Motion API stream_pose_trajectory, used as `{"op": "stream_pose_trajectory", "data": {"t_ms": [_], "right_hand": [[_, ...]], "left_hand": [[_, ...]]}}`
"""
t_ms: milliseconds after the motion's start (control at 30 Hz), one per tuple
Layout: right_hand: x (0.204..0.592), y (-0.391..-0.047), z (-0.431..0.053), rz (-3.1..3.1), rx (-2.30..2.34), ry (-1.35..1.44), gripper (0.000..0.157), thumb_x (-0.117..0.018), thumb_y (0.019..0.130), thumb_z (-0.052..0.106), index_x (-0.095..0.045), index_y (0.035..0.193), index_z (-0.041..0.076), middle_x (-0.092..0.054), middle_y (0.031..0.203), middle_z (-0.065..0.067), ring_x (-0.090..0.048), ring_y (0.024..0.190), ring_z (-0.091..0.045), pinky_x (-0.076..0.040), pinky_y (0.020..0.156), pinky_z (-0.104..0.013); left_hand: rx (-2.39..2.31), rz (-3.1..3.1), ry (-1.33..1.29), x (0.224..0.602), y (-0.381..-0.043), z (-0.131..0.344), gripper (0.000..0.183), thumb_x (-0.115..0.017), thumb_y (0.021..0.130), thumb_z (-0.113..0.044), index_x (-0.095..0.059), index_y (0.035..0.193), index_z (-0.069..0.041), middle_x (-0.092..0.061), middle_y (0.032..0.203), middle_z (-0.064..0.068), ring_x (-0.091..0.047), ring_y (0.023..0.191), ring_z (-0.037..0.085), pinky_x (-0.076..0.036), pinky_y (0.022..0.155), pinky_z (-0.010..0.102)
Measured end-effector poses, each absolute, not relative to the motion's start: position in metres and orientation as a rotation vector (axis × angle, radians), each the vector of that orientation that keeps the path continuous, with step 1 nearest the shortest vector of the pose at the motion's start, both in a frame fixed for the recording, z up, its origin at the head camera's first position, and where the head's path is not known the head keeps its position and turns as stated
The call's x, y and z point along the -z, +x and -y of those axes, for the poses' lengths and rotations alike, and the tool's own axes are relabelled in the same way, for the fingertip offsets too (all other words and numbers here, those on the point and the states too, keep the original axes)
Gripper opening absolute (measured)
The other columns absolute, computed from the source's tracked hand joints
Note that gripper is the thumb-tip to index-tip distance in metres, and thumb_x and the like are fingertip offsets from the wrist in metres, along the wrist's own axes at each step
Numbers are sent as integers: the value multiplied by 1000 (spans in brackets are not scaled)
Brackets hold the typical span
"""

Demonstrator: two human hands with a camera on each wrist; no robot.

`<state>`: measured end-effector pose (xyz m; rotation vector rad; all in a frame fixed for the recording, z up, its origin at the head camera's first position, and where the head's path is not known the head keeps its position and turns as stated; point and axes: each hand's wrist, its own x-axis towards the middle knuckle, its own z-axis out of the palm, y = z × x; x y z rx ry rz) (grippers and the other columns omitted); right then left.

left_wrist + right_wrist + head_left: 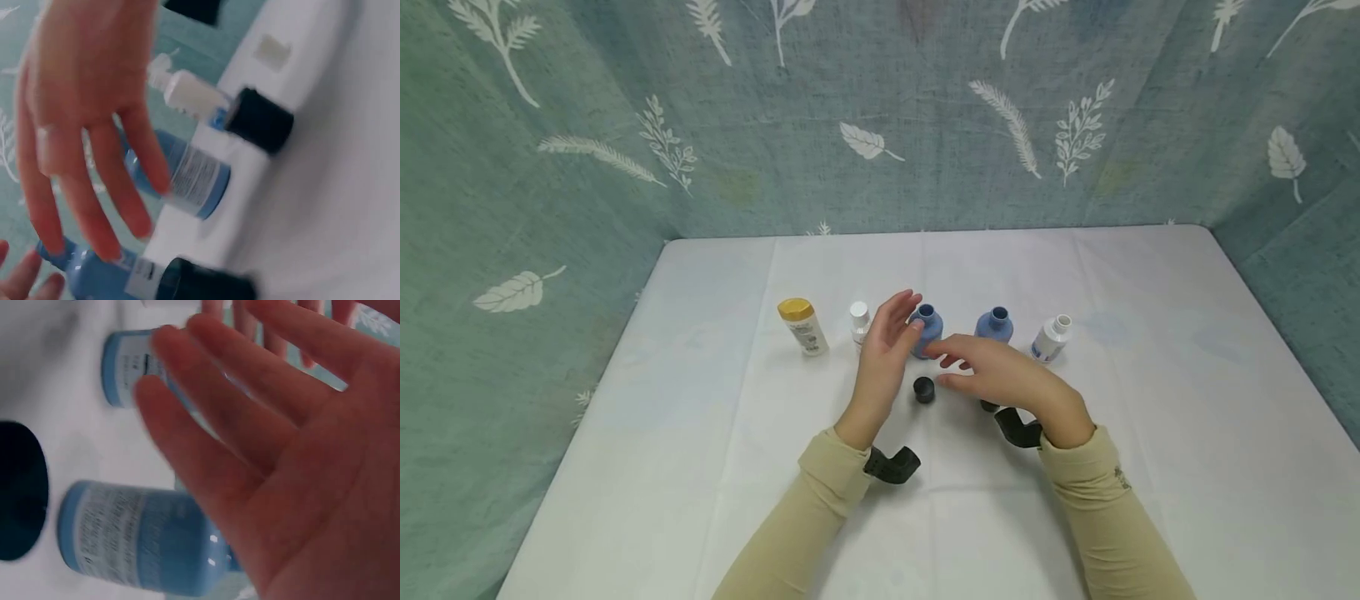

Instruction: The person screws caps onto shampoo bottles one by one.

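Note:
My left hand (886,346) is raised, fingers extended, beside the left blue bottle (928,323), overlapping its edge in the head view. Its fingertips (49,289) show at the lower left of the left wrist view. From the right, my right hand (1003,371) reaches across with loosely bent fingers, holding nothing, its fingertips close in front of that bottle. Both the left and the right blue bottle (994,323) stand uncapped. One black cap (924,389) lies in front of the left bottle; another black cap (259,122) is partly hidden beneath my right hand in the head view.
A yellow-capped bottle (803,326) and a white-capped bottle (860,323) stand left of the blue ones, the latter partly behind my left hand. At the right is a white bottle (1051,337). Black wrist mounts (892,465) project from both sleeves above the white tabletop (1150,517).

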<state>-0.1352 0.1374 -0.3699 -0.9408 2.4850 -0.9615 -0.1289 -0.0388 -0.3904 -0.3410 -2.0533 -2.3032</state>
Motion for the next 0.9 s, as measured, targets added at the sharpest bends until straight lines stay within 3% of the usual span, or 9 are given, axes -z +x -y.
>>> {"op": "stream_pose_trajectory", "data": {"t_ms": [133, 367, 533, 733, 900], "right_hand": [[380, -140, -129, -2429, 896, -967, 39, -59, 85, 21, -52, 121, 5, -55, 117, -6, -57, 98, -19, -46, 83, -34], [391, -136, -115, -2418, 789, -864, 44, -67, 78, 18, -54, 118, 7, -61, 100, -1, -58, 83, -13, -45, 73, -26], [395, -136, -105, -2464, 740, -908, 37, -72, 72, 17, -60, 107, 9, -60, 85, 2, -51, 73, -9, -43, 67, -25], [399, -140, -98, -2537, 692, -988, 28, -74, 70, 16, -63, 95, 13, -61, 88, 5, -53, 79, -9, -43, 73, -27], [399, -143, -100, -2531, 733, -975, 28, -71, 72, 14, -63, 98, 12, -62, 92, 5, -55, 82, -10, -44, 76, -28]], "left_hand": [[2367, 2068, -228, 407, -138, 41, 55, -58, 87, -28, -35, 134, -16, -42, 133, 0, -34, 125, 14, -27, 102, 32], [2495, 2049, -194, 424, -140, 40, 58, -61, 85, -21, -34, 135, -14, -40, 135, 1, -29, 128, 14, -23, 104, 32], [2506, 2082, -178, 434, -143, 40, 57, -62, 85, -22, -36, 135, -16, -37, 137, -1, -29, 128, 12, -24, 104, 29], [2522, 2137, -187, 430, -144, 42, 51, -60, 86, -24, -40, 133, -22, -36, 137, -4, -27, 128, 8, -22, 104, 28], [2508, 2223, -102, 414, -140, 41, 49, -59, 87, -20, -41, 132, -19, -36, 138, -1, -27, 128, 14, -24, 103, 32]]}}
